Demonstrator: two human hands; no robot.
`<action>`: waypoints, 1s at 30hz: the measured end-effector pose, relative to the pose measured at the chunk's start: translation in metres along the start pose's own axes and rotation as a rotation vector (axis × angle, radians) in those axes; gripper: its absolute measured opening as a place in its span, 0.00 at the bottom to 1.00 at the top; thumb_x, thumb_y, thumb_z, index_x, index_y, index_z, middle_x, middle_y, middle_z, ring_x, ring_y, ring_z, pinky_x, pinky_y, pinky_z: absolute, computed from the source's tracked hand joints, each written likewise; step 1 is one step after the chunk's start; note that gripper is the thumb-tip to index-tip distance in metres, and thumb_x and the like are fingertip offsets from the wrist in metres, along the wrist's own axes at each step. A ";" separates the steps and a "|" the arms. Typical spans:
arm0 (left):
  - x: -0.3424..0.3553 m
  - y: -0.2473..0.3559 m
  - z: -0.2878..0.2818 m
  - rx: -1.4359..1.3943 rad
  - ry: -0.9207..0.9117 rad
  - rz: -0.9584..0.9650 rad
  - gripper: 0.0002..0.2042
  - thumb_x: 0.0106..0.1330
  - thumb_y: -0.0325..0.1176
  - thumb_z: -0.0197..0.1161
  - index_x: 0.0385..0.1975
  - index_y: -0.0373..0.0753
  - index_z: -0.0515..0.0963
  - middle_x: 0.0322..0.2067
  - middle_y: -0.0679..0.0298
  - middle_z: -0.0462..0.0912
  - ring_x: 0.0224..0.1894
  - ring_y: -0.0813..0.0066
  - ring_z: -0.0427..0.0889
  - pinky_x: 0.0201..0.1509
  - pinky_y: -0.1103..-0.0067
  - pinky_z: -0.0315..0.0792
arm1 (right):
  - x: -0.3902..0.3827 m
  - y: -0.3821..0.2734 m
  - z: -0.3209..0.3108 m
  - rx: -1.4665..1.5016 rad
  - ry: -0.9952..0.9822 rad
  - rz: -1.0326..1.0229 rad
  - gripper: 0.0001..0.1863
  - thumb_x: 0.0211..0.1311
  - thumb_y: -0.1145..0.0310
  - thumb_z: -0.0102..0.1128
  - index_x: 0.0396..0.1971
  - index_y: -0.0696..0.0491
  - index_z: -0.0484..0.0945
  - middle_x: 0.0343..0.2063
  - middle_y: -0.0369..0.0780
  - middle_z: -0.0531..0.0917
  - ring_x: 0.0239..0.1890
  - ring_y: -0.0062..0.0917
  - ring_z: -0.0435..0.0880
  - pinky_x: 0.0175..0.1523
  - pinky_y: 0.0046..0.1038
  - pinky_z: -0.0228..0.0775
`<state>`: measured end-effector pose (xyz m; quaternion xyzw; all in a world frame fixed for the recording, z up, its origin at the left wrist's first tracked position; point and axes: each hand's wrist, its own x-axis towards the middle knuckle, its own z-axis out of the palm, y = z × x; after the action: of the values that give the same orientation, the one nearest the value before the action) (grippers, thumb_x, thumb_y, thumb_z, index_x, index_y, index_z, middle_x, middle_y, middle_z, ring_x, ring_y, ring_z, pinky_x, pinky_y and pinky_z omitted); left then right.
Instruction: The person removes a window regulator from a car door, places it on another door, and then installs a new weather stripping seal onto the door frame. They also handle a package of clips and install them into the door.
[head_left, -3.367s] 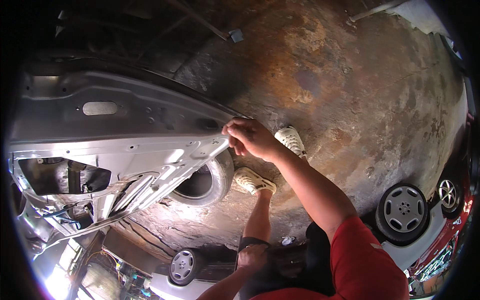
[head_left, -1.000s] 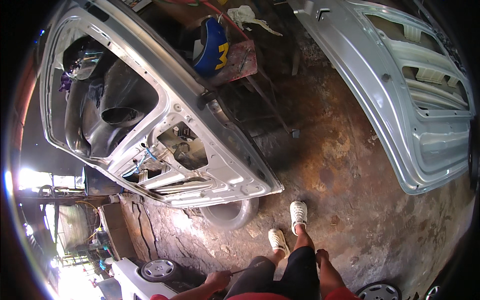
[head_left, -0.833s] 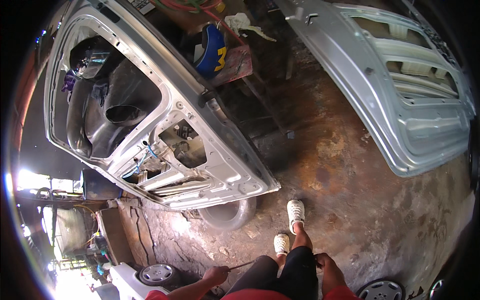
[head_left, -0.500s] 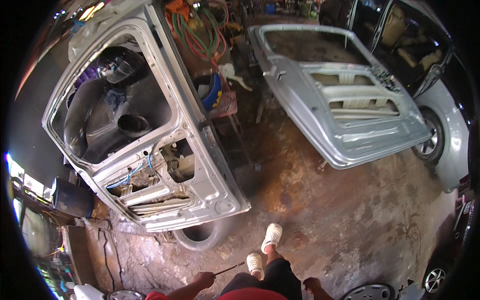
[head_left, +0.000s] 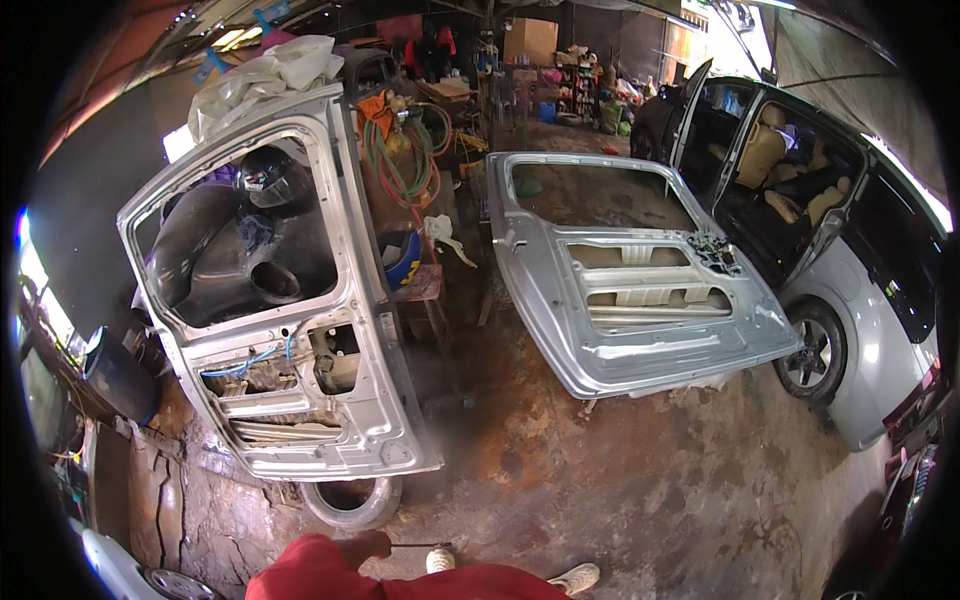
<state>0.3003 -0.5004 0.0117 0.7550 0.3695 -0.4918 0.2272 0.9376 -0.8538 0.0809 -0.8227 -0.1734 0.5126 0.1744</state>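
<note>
My left hand [head_left: 376, 543] is closed at the lower edge, left of the middle. From it a thin dark rod-like tool [head_left: 418, 546] points right, its far end in front of my shoe; its exact kind cannot be told. My right hand is out of the picture. Nearest to the left hand lies a worn tyre [head_left: 352, 508] under a bare silver car door [head_left: 400, 445], which has its inner panel off and blue wires showing. A second silver door [head_left: 650, 352] stands farther right, tilted, with its inner openings facing me.
A silver car [head_left: 862, 345] with an open side stands at right. Hoses [head_left: 400, 165] hang behind the left door, near a small reddish stool [head_left: 418, 284]. A dark blue barrel [head_left: 120, 375] is at left. Crowded shelves [head_left: 578, 90] line the back.
My view has lifted and turned, bringing in the back of the workshop. The left hand still holds the rod-like tool; the right hand has left the picture. My feet have shifted.
</note>
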 end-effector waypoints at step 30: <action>0.006 0.742 -0.725 -0.363 0.436 0.854 0.15 0.72 0.43 0.59 0.50 0.43 0.84 0.41 0.45 0.86 0.46 0.43 0.84 0.52 0.56 0.76 | 0.116 0.159 -0.534 0.427 0.262 0.238 0.09 0.62 0.68 0.65 0.40 0.56 0.82 0.28 0.44 0.86 0.25 0.32 0.84 0.29 0.40 0.79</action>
<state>1.2981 -0.4487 0.2905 0.8719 0.1466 -0.1143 0.4531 1.4851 -0.9978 0.1375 -0.8411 0.0604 0.4436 0.3036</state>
